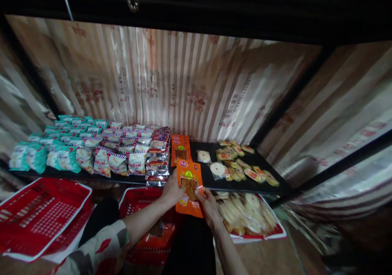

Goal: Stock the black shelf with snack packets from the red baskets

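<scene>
An orange snack packet (191, 203) with a clear window showing brown strips is held upright in front of the black shelf. My left hand (173, 188) grips its left edge, fingers partly hidden. On the right edge my right hand (208, 203) pinches it near the window. Just behind, a matching orange packet (180, 147) stands on the shelf against the back sheet. Left of it rises a stack of silver and dark red packets (157, 160). To its right lie round white wrapped pieces (217, 169).
Teal bags (63, 158) and red-white-striped bags (118, 163) fill the shelf's left side. Small yellowish packets (237, 171) lie at right. Below are a red basket (39, 214), another holding orange packets (161, 238), and one with pale wrapped food (248, 214). Metal posts (294, 91) frame the shelf.
</scene>
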Demonstrator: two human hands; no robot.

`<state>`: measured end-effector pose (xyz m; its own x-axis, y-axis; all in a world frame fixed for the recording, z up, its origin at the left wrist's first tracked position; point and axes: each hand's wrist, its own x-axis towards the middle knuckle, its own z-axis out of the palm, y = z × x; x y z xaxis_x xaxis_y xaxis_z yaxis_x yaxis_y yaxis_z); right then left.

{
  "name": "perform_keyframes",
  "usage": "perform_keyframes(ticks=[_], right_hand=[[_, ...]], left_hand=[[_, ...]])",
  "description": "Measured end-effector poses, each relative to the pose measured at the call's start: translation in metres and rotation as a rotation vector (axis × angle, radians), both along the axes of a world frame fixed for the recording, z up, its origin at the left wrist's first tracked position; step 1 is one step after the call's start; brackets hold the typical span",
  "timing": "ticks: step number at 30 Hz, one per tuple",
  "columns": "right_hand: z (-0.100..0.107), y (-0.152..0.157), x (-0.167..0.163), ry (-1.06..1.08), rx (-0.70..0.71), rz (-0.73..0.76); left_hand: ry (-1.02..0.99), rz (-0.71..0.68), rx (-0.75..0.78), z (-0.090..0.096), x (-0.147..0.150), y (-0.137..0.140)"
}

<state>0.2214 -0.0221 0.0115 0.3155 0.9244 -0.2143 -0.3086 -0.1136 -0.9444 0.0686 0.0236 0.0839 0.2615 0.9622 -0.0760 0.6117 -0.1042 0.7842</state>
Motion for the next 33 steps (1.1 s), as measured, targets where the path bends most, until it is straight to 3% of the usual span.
perform_keyframes(ticks=[3, 8, 13, 22, 29, 33], right_hand=[[0.001, 0.025, 0.011, -0.02, -0.029, -0.05], [0.0, 0.07, 0.023, -0.106, -0.052, -0.133], [-0.004, 0.112, 0.025, -0.227, -0.033, -0.11], [0.0, 0.157, 0.025, -0.731, -0.154, -0.043], [0.008, 0.171, 0.023, -1.091, -0.21, -0.001], [0.008, 0.172, 0.02, -1.212, -0.175, 0.019]], left_hand=[[0.159, -0.022, 0.011, -0.004, 0.012, 0.004], [0.331, -0.213, 0.131, -0.008, 0.025, 0.006], [0.433, -0.296, 0.138, -0.019, 0.034, 0.017], [0.435, -0.203, 0.165, -0.041, 0.045, 0.053], [0.407, -0.148, 0.142, -0.045, 0.055, 0.066], [0.412, -0.15, 0.116, -0.048, 0.058, 0.07]])
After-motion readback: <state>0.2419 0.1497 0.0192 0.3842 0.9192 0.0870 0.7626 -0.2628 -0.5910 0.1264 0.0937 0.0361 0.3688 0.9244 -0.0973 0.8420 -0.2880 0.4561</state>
